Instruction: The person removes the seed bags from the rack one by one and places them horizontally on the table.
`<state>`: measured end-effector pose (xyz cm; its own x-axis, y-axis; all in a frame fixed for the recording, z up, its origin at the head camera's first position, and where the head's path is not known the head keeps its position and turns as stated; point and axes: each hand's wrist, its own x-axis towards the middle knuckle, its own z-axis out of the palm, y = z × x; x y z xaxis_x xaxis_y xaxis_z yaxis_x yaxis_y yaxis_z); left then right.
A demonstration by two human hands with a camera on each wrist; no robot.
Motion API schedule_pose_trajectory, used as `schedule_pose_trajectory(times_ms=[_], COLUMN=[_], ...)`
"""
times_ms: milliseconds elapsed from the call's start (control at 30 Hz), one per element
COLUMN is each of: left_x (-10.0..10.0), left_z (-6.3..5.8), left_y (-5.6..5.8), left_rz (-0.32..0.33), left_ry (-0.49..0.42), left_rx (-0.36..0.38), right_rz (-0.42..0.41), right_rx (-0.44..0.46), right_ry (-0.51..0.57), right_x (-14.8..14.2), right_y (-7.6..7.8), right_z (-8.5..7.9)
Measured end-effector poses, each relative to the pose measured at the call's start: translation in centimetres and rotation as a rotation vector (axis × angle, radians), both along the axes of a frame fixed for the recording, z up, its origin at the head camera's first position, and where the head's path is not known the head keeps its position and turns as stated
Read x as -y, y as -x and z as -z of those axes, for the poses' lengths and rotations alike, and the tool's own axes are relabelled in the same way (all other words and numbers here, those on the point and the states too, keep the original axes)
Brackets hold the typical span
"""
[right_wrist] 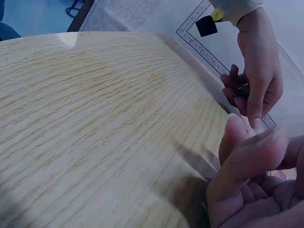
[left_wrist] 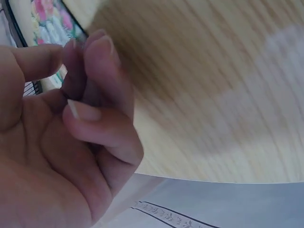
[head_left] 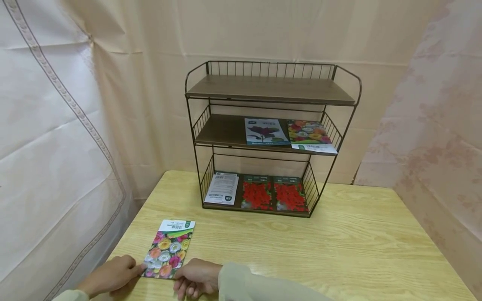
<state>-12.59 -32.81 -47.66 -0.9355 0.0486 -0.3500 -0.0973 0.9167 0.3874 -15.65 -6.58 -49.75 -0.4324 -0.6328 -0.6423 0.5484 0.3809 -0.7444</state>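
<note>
A seed packet (head_left: 167, 249) printed with pink, yellow, orange and white flowers lies at the table's front left, its white header pointing away from me. My left hand (head_left: 112, 274) pinches its lower left edge between thumb and index finger; the other fingers curl inward in the left wrist view. At the lower right corner, my right hand (head_left: 198, 276) pinches the packet with the thumb on top and the remaining fingers bent below. The right wrist view shows that hand's curled fingers (right_wrist: 251, 156) close up, with the packet mostly hidden behind them.
Behind stands a three-tier rack (head_left: 271, 90) of dark wire and brown boards. Its middle shelf holds a dark red plant packet (head_left: 265, 131) and a mixed flower packet (head_left: 310, 134). On the bottom lie a white packet (head_left: 222, 189) and two red flower packets (head_left: 257, 193). Cloth hangs around the table (head_left: 357, 242).
</note>
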Motion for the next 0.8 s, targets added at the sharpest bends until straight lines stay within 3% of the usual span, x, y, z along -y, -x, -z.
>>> schedule_pose_trajectory(times_ms=[167,333,500,800], left_x=[0.0,-1.0,-3.1,-6.8], left_z=[-0.6,-1.9,-3.5,-6.3], left_y=[0.7,1.8,3.6,6.4], left_rz=[0.014,0.094,0.097,0.085], left_ry=[-0.174,-0.393,-0.455,-0.513], left_rx=[-0.041,-0.059,-0.078,-0.133], right_rz=[-0.019,-0.032,-0.006,0.063], right_rx=[-0.037,-0.114,-0.207,-0.282], right_ry=[0.04,0.076,0.123,0.138], right_x=[-0.5,-1.2,-2.2,-4.9], right_y=[0.5,1.3,2.2,4.6], right_z=[-0.7,-1.9,-2.9,-5.4])
